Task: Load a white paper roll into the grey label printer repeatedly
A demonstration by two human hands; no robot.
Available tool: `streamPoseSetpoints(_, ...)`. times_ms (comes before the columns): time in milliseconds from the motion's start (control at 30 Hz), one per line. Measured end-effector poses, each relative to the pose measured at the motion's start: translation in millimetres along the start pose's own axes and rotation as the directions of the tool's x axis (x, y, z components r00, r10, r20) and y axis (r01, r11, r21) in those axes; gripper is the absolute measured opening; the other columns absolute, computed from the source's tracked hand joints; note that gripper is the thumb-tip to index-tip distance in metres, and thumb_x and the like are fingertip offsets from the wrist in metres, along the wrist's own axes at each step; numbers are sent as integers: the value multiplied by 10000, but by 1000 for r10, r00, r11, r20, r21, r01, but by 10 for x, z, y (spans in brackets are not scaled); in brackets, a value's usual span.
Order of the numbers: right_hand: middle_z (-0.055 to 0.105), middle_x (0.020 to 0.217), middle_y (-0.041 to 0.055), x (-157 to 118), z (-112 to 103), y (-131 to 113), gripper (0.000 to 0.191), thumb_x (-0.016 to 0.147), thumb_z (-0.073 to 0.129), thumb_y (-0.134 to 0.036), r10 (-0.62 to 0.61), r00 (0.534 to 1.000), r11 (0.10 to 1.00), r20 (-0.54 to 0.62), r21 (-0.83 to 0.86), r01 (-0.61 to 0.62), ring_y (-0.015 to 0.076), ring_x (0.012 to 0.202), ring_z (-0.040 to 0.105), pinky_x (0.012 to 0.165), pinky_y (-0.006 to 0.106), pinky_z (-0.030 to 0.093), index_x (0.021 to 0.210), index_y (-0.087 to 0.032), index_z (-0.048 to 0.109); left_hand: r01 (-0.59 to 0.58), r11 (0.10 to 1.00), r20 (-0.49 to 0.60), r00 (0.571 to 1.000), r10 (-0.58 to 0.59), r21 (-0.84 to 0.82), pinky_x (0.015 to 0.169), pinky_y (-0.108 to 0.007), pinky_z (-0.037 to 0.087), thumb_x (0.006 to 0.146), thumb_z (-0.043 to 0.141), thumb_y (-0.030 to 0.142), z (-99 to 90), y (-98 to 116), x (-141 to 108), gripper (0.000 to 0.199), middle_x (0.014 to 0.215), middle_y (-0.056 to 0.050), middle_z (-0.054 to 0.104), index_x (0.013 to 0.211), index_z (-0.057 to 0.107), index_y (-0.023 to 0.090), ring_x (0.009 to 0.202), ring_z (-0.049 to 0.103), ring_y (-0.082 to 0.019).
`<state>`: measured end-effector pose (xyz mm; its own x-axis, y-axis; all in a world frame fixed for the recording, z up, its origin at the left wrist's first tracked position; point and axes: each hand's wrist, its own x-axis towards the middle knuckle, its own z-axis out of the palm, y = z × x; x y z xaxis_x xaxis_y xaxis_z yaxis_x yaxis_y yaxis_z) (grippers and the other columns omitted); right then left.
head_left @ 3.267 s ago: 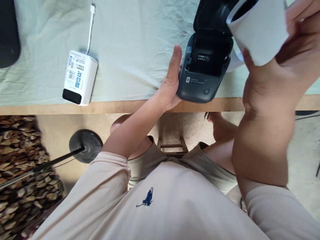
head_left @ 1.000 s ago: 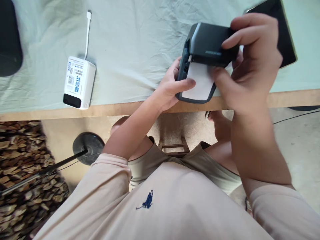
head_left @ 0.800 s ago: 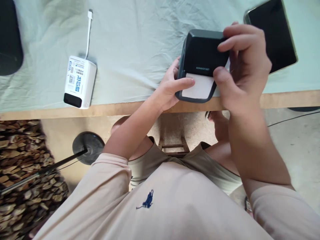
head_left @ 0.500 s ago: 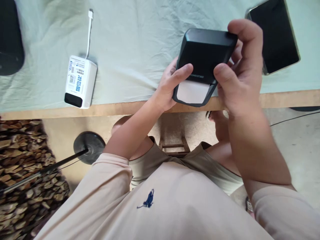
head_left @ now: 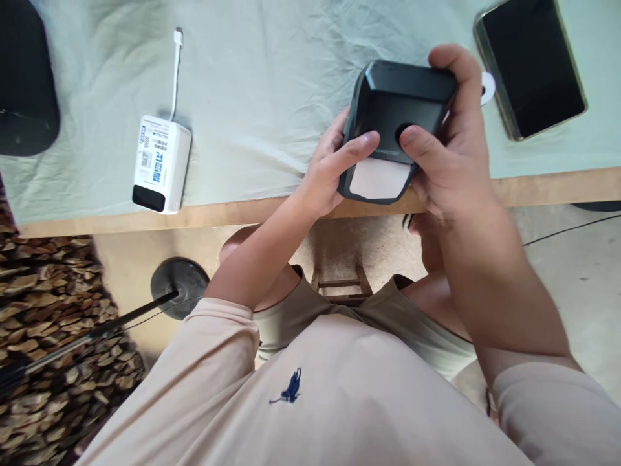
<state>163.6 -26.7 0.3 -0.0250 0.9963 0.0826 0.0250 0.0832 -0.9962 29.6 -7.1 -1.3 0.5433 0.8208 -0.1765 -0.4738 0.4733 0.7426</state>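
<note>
A black handheld label printer (head_left: 407,107) is held up over the table's front edge, with pale lettering low on its face. White label paper (head_left: 381,179) shows at its lower end. My left hand (head_left: 332,165) grips the printer's left side, thumb lying across the front. Around the right side wraps my right hand (head_left: 451,142), its thumb pressed on the face near the lettering and its index finger at the top corner. Some of its other fingers are hidden behind the printer. Just beyond that hand, a small white round piece (head_left: 488,88) peeks out, partly covered.
A phone or tablet with a dark screen (head_left: 536,68) lies at the right on the pale green cloth (head_left: 252,84). Left of my hands sits a white power bank (head_left: 162,165) with a short cable (head_left: 176,77). A black object (head_left: 26,84) occupies the far left.
My right thumb has slid left across the printer's face, and the right hand has shifted inward. The white round piece beside it has come into view. My left hand keeps its grip.
</note>
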Motion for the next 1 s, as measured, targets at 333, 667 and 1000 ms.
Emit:
streamPoseSetpoints(333, 265, 1240, -57, 54, -96, 100, 493, 694, 411, -371, -139, 990, 990, -34, -25, 139, 75, 1205, 255, 1102, 260, 200, 1161, -275, 291, -10, 980, 33, 999, 17, -200, 778, -220, 449, 778, 309, 252, -48, -27, 60, 229, 746, 15, 601, 784, 531, 200, 943, 526, -128)
streamPoseSetpoints(667, 161, 1290, -61, -33, -156, -118, 701, 593, 557, -336, -100, 985, 978, 141, -170, 124, 73, 1254, 160, 1090, 246, 252, 1192, -309, 194, -7, 986, -93, 996, -9, -166, 677, -172, 449, 771, 367, 291, -168, -123, 80, 235, 548, 40, 496, 654, 502, 138, 711, 564, -70)
streamPoseSetpoints(1000, 431, 669, 17, -4, -73, -399, 190, 700, 423, -350, -335, 848, 906, -411, -386, 171, 16, 518, 429, 474, 211, 356, 716, -163, 399, 85, 991, 53, 995, -80, -104, 691, -227, 452, 744, 428, 292, -3, -38, 57, 173, 787, -2, 565, 856, 507, 187, 739, 564, -107)
